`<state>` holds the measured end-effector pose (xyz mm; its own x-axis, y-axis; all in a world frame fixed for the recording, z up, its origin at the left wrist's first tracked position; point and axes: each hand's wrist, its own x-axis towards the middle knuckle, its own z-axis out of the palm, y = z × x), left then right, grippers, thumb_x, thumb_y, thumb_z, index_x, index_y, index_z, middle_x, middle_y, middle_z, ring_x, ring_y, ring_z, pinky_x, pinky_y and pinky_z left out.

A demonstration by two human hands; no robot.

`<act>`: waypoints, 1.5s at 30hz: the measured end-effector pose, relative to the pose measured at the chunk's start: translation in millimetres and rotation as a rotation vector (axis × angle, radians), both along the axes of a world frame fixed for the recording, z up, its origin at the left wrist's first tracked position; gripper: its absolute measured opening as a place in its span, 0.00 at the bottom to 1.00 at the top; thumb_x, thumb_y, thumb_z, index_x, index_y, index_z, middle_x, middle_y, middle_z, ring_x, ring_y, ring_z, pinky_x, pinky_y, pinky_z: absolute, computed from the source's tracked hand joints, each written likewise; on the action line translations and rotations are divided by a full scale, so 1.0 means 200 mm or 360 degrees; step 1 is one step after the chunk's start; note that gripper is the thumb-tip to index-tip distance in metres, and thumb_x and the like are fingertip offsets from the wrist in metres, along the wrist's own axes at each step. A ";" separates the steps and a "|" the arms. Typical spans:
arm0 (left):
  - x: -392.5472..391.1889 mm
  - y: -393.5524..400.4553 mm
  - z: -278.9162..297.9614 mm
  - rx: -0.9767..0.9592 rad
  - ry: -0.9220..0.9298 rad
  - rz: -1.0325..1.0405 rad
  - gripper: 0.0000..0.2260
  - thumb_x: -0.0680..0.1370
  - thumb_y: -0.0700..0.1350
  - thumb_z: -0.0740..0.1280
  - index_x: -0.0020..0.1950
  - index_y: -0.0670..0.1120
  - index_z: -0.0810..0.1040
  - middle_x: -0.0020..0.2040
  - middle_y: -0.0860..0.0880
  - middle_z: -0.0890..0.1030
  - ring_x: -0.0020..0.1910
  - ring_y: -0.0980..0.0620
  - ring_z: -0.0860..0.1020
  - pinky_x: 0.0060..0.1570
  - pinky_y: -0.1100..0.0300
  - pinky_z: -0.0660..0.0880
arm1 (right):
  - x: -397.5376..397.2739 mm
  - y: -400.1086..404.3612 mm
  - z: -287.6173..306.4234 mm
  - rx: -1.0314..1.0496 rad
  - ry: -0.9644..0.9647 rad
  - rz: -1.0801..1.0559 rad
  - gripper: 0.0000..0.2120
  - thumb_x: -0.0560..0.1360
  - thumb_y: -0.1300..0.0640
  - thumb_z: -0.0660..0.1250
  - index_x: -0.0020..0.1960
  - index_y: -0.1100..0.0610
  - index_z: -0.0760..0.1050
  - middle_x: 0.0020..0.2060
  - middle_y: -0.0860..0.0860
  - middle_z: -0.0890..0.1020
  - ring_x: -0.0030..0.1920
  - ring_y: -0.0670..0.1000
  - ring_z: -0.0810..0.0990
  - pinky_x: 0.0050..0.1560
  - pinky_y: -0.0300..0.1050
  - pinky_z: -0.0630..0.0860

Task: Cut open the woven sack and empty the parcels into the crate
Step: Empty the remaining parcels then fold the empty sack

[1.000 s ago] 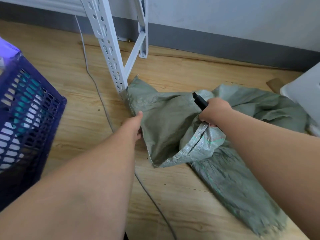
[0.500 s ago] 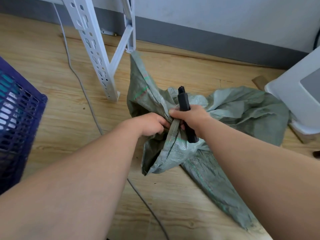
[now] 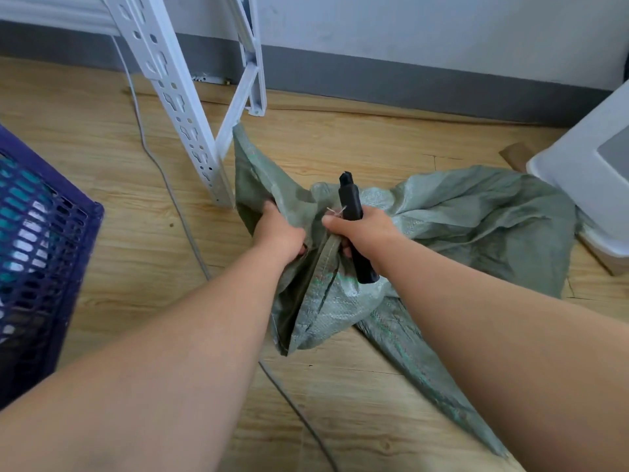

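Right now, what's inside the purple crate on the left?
Through the purple crate's slotted wall, teal and white shapes show inside, likely parcels. The wall hides what they are and how full it is; the top opening is out of frame.

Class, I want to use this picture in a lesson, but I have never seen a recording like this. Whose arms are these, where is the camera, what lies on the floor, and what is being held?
No machine here: a person wears a wide-angle camera on the head, looking forward and down, so both bare arms reach in from below. The left hand grips a fold of a green woven sack lying crumpled on the wooden floor. The right hand holds a black cutter handle and also pinches the sack's edge; no blade is visible. At left stands a purple slotted crate with something teal and white inside. Behind the sack are a white metal shelf leg, a grey cable, and at right a white bin.
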<state>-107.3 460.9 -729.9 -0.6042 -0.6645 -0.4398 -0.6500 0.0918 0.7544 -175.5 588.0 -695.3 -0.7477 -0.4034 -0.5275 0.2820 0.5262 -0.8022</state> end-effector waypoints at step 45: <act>0.20 0.22 1.58 -0.0531 -0.0362 0.0015 0.08 0.81 0.40 0.56 0.55 0.45 0.74 0.44 0.48 0.75 0.46 0.43 0.75 0.41 0.55 0.69 | 0.24 0.40 1.36 0.0432 -0.0073 -0.0453 0.05 0.73 0.57 0.71 0.42 0.48 0.76 0.35 0.45 0.79 0.33 0.46 0.77 0.30 0.38 0.69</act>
<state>-66.9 503.9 -414.1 -0.5096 -0.7984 -0.3206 -0.7988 0.3007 0.5210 -127.4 667.2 -422.9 -0.7825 -0.0246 -0.6221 0.4797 0.6132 -0.6276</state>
